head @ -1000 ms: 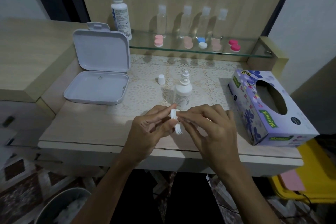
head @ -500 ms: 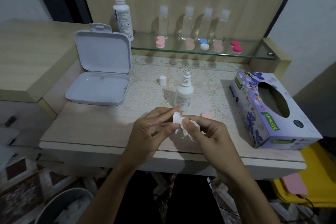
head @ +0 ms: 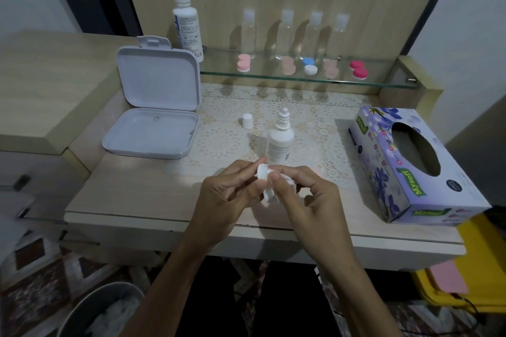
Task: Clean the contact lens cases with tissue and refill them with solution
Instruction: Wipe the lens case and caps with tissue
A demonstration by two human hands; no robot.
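Note:
My left hand (head: 230,194) holds a white contact lens case (head: 265,183) on edge above the table's front. My right hand (head: 306,194) pinches a small wad of white tissue (head: 287,179) and presses it against the case. Just behind my hands stands a small open solution bottle (head: 279,142), with its white cap (head: 247,120) lying apart on the lace mat. Several coloured lens cases (head: 310,66) sit on the glass shelf (head: 273,79) at the back.
An open white box (head: 153,131) lies at the left. A purple tissue box (head: 405,164) stands at the right. A tall solution bottle (head: 186,22) and several clear bottles (head: 286,35) line the shelf. A bin (head: 101,309) with used tissue sits below left.
My right hand's fingers have shifted the tissue on the lens case, and a pink item seen on the mat behind them half a second ago is now mostly hidden. The left hand keeps its hold.

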